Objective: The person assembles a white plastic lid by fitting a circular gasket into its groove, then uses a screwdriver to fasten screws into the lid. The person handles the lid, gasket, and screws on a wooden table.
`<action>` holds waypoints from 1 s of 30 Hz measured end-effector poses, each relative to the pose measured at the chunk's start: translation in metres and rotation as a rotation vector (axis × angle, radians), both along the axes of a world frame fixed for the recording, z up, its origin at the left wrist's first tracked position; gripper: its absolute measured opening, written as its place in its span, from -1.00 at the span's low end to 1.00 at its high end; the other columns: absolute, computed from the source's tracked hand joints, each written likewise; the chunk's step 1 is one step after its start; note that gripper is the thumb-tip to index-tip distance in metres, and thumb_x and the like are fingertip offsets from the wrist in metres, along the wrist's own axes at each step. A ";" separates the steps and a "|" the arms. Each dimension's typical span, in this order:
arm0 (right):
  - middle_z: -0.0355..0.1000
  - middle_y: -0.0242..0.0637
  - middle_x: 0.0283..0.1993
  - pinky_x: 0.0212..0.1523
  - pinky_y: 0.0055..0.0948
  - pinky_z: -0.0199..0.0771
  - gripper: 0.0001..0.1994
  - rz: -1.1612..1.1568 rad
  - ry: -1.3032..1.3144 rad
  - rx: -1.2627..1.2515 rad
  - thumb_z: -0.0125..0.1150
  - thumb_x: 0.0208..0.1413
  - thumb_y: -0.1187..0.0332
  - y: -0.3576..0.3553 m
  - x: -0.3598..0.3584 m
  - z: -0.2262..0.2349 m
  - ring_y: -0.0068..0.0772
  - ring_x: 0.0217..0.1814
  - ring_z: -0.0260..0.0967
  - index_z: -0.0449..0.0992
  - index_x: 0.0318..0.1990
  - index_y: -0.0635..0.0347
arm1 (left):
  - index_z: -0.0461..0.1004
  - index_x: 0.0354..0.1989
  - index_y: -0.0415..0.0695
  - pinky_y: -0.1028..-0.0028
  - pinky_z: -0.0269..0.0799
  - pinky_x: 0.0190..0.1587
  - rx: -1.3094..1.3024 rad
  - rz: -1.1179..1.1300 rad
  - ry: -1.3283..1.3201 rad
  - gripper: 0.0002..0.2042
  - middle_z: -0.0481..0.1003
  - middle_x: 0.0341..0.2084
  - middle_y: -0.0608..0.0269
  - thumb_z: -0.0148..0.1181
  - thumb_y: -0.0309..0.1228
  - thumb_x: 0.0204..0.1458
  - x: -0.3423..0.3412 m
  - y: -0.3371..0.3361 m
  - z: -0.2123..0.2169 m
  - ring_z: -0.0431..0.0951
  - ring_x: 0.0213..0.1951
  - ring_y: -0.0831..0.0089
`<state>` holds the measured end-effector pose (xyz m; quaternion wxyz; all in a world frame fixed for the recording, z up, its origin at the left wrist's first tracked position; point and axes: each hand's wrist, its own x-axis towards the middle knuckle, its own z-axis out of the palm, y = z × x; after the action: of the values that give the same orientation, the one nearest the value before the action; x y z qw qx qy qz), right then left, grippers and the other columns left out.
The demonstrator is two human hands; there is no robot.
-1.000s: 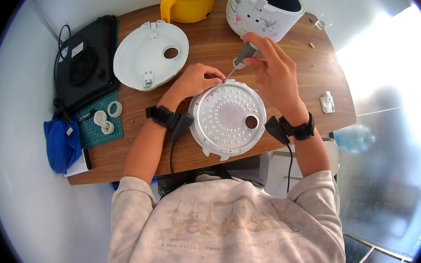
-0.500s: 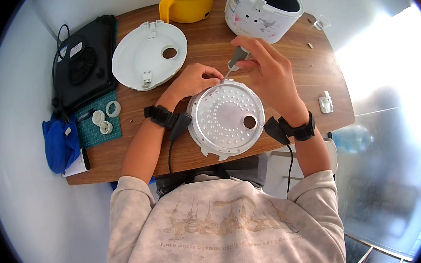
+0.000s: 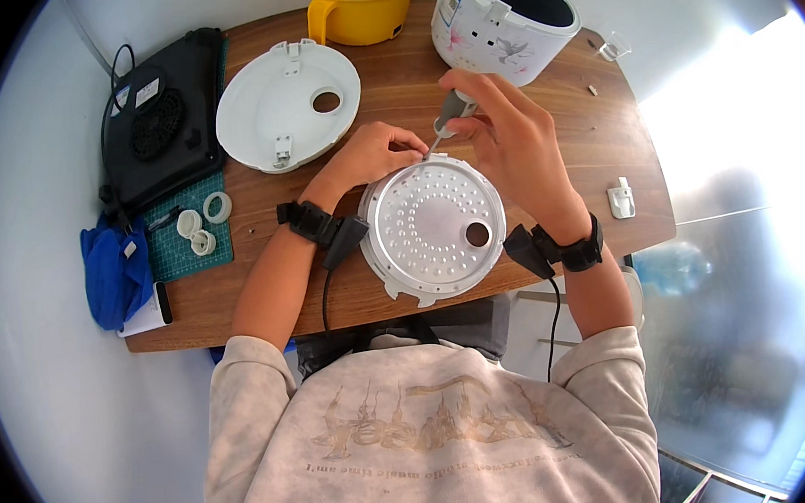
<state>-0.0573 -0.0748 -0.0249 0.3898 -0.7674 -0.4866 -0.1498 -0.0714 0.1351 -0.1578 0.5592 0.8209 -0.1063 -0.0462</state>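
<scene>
A round rice cooker inner lid, silvery with rows of dimples and one round hole, lies on the table close to my body. My right hand is closed around the grey handle of a screwdriver, which leans with its thin shaft down to a small tab on the lid's far edge. Beside that tip, my left hand has thumb and fingers pressed together at the lid's far rim. What sits between those fingertips is too small to make out. Straps with black devices circle both wrists.
Farther off are a white outer lid, a yellow pot and a white rice cooker body. To the left lie a black appliance, white rings on a green mat and a blue pouch. A white plastic part lies right.
</scene>
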 end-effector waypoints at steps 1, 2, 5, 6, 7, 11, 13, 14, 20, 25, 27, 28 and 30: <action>0.51 -0.19 -0.07 -0.20 -0.35 0.69 -0.50 0.002 0.002 -0.006 0.20 -0.07 0.82 0.000 -0.001 0.000 -0.14 -0.15 0.58 0.47 0.05 0.16 | 0.69 -0.12 -0.21 0.46 0.52 -0.12 0.005 -0.007 0.017 -0.79 0.69 -0.30 0.20 0.32 -0.40 0.12 0.000 0.000 0.000 0.62 -0.28 0.49; 0.51 -0.19 -0.07 -0.21 -0.34 0.69 -0.49 0.004 0.003 -0.011 0.20 -0.07 0.82 0.000 -0.001 0.001 -0.14 -0.15 0.57 0.47 0.05 0.16 | 0.68 -0.11 -0.21 0.47 0.51 -0.10 0.010 -0.014 0.033 -0.79 0.68 -0.28 0.22 0.32 -0.40 0.14 0.001 0.000 0.001 0.61 -0.26 0.51; 0.50 -0.19 -0.08 -0.21 -0.32 0.68 -0.50 -0.011 -0.025 -0.020 0.21 -0.07 0.80 -0.001 -0.002 0.000 -0.11 -0.15 0.56 0.46 0.06 0.16 | 0.68 -0.12 -0.20 0.48 0.49 -0.09 0.031 -0.016 0.042 -0.81 0.68 -0.26 0.24 0.32 -0.40 0.15 0.000 -0.001 0.005 0.59 -0.24 0.53; 0.50 -0.18 -0.09 -0.21 -0.32 0.68 -0.50 -0.013 -0.034 -0.022 0.22 -0.07 0.80 -0.001 -0.002 0.000 -0.09 -0.15 0.55 0.46 0.05 0.15 | 0.68 -0.12 -0.20 0.48 0.49 -0.09 0.040 -0.015 0.038 -0.81 0.68 -0.26 0.24 0.32 -0.40 0.15 0.000 -0.001 0.006 0.59 -0.24 0.53; 0.50 -0.18 -0.09 -0.21 -0.31 0.67 -0.50 -0.013 -0.043 -0.023 0.22 -0.07 0.79 -0.001 -0.003 0.000 -0.08 -0.15 0.55 0.46 0.05 0.15 | 0.68 -0.12 -0.19 0.48 0.49 -0.09 0.031 -0.014 0.036 -0.81 0.68 -0.26 0.24 0.32 -0.40 0.15 0.000 0.000 0.004 0.59 -0.24 0.53; 0.49 -0.18 -0.11 -0.23 -0.29 0.66 -0.52 -0.009 -0.069 -0.029 0.23 -0.07 0.77 0.000 -0.006 0.000 -0.06 -0.17 0.53 0.46 0.04 0.15 | 0.69 -0.13 -0.18 0.47 0.49 -0.09 0.015 -0.018 0.041 -0.82 0.68 -0.26 0.24 0.32 -0.40 0.15 0.000 0.001 0.003 0.59 -0.25 0.53; 0.49 -0.19 -0.12 -0.24 -0.29 0.64 -0.52 -0.012 -0.074 -0.023 0.24 -0.07 0.76 0.000 -0.007 0.000 -0.07 -0.18 0.52 0.46 0.04 0.15 | 0.69 -0.13 -0.18 0.47 0.50 -0.09 0.023 -0.016 0.042 -0.82 0.68 -0.27 0.24 0.32 -0.40 0.15 0.000 0.000 0.004 0.59 -0.25 0.53; 0.49 -0.19 -0.12 -0.24 -0.28 0.64 -0.52 -0.012 -0.077 -0.019 0.25 -0.07 0.76 0.000 -0.007 0.000 -0.07 -0.19 0.52 0.46 0.04 0.14 | 0.69 -0.13 -0.18 0.47 0.50 -0.09 0.030 -0.012 0.039 -0.82 0.68 -0.27 0.24 0.32 -0.40 0.15 0.000 0.000 0.003 0.59 -0.26 0.53; 0.48 -0.19 -0.10 -0.24 -0.28 0.61 -0.53 0.007 -0.049 -0.005 0.27 -0.04 0.74 -0.001 -0.005 -0.004 -0.07 -0.17 0.52 0.46 0.05 0.14 | 0.69 -0.12 -0.17 0.47 0.50 -0.11 0.040 -0.012 0.040 -0.81 0.68 -0.27 0.23 0.33 -0.39 0.13 0.001 0.001 0.001 0.59 -0.26 0.52; 0.48 -0.15 -0.03 -0.22 -0.30 0.62 -0.54 -0.043 -0.018 -0.043 0.24 -0.01 0.76 -0.004 -0.005 -0.003 -0.07 -0.14 0.52 0.46 0.06 0.15 | 0.70 -0.11 -0.13 0.45 0.52 -0.14 0.053 -0.019 0.002 -0.77 0.69 -0.33 0.17 0.36 -0.35 0.07 0.001 0.002 0.000 0.64 -0.30 0.44; 0.47 -0.13 0.01 -0.19 -0.31 0.65 -0.53 -0.036 -0.007 -0.038 0.20 -0.01 0.79 -0.006 -0.005 -0.003 -0.07 -0.11 0.53 0.46 0.07 0.16 | 0.70 -0.11 -0.13 0.44 0.52 -0.14 0.041 -0.019 0.017 -0.76 0.69 -0.32 0.17 0.37 -0.34 0.07 0.001 0.002 -0.001 0.64 -0.30 0.44; 0.47 -0.13 0.03 -0.17 -0.32 0.66 -0.52 -0.027 0.009 -0.025 0.18 -0.01 0.81 -0.007 -0.006 -0.005 -0.06 -0.10 0.54 0.46 0.08 0.16 | 0.70 -0.10 -0.12 0.44 0.52 -0.14 0.045 -0.022 0.008 -0.76 0.69 -0.32 0.17 0.37 -0.34 0.06 0.002 0.002 -0.002 0.64 -0.30 0.43; 0.46 -0.12 0.06 -0.13 -0.33 0.68 -0.50 -0.012 0.024 -0.009 0.15 -0.02 0.83 -0.007 -0.006 -0.005 -0.06 -0.08 0.55 0.45 0.09 0.17 | 0.70 -0.10 -0.12 0.43 0.52 -0.14 0.053 -0.028 -0.010 -0.75 0.69 -0.32 0.17 0.38 -0.34 0.06 0.003 0.003 -0.003 0.63 -0.30 0.43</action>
<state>-0.0630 -0.0818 -0.0300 0.3911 -0.7738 -0.4779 -0.1410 -0.0688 0.1377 -0.1609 0.5362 0.8339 -0.1191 -0.0529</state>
